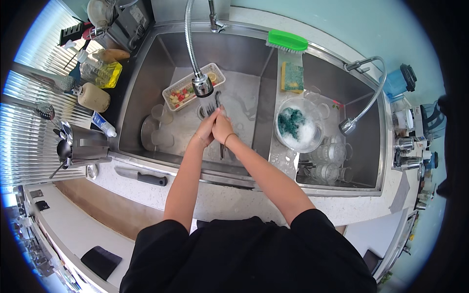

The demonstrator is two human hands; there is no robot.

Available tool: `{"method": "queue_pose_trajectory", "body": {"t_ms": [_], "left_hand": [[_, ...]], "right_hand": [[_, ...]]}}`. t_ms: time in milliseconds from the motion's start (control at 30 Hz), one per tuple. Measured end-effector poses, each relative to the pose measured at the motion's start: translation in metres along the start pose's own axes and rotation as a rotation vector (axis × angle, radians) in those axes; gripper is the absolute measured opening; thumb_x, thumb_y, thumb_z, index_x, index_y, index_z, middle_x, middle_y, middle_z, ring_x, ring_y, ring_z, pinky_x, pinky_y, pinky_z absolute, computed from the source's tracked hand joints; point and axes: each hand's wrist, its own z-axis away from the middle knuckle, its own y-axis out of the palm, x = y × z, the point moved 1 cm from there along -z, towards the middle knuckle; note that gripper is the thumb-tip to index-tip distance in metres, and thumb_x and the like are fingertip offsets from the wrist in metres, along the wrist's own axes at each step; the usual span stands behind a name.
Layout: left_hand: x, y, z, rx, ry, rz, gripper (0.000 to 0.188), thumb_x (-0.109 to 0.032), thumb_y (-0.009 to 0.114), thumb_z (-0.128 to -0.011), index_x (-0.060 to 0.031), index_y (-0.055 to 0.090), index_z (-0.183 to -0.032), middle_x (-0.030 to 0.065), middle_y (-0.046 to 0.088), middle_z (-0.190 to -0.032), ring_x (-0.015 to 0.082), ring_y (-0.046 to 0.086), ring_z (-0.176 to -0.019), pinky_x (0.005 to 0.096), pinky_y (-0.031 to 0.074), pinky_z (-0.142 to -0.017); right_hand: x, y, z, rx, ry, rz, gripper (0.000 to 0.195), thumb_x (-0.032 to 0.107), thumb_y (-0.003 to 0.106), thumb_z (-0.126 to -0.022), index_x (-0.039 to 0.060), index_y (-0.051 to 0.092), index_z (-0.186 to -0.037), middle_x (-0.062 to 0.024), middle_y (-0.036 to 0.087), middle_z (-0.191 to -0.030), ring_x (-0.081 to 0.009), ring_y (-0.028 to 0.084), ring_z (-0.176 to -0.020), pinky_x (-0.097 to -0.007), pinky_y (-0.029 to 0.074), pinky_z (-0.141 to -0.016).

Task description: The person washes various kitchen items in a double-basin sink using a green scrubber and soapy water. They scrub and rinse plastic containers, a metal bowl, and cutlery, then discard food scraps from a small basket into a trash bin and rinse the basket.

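Observation:
Over the left basin of the stainless steel sink, my left hand and my right hand are pressed together around a bundle of slim metal utensils. The utensils' ends stick out above and below my fingers; their middles are hidden, and I cannot tell their exact kind. Water streams from the spring-neck faucet head onto the hands. Beyond them lies a white plastic basket with chopped fruit scraps and a citrus slice. Clear cups and a round clear bowl rest at the basin's left.
A bowl of suds with a green scouring pad, a sponge and a green brush sit on the divider. Glass mugs fill part of the right basin, under a second faucet. A knife lies on the front counter.

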Motion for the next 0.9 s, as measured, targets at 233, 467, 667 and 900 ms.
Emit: {"method": "queue_pose_trajectory", "body": {"t_ms": [233,467,667,900], "left_hand": [[0.003,0.001,-0.022,-0.256,0.155,0.428,0.027,-0.025,0.029,-0.09,-0.0036,0.044,-0.095,0.0071,0.053,-0.079,0.0207,0.055,-0.077,0.0405,0.046,-0.074],[0.01,0.009,-0.019,-0.146,0.219,0.429,0.019,-0.025,0.039,-0.088,-0.0083,0.045,-0.082,-0.0008,0.045,-0.064,0.013,0.048,-0.059,0.0347,0.046,-0.065],[0.011,-0.011,-0.023,-0.13,0.132,0.357,0.017,-0.024,0.05,-0.084,-0.0098,0.045,-0.075,-0.0026,0.042,-0.058,0.0066,0.04,-0.047,0.0187,0.037,-0.044],[0.014,0.013,-0.012,-0.123,0.002,0.315,0.013,-0.015,0.05,-0.083,-0.0067,0.046,-0.074,-0.0008,0.044,-0.06,0.0075,0.04,-0.047,0.0196,0.036,-0.042]], "right_hand": [[0.022,-0.041,0.022,0.252,-0.215,0.17,0.063,0.004,0.045,-0.075,0.0024,0.015,-0.13,-0.0281,0.044,-0.109,-0.0418,0.051,-0.087,-0.0421,0.04,-0.079],[0.027,-0.061,0.036,0.342,-0.117,0.274,0.039,0.009,0.05,-0.074,-0.0013,0.043,-0.111,-0.0231,0.054,-0.096,-0.037,0.052,-0.086,-0.0418,0.042,-0.074],[0.08,-0.169,0.076,-0.142,-0.209,0.035,0.016,0.015,0.053,-0.076,0.0043,0.06,-0.086,-0.012,0.061,-0.083,-0.0249,0.058,-0.073,-0.0307,0.045,-0.066],[-0.029,-0.223,0.049,0.067,-0.258,0.645,0.039,0.008,0.057,-0.066,0.0073,0.049,-0.104,-0.0185,0.057,-0.093,-0.0316,0.054,-0.085,-0.0347,0.042,-0.078]]}}
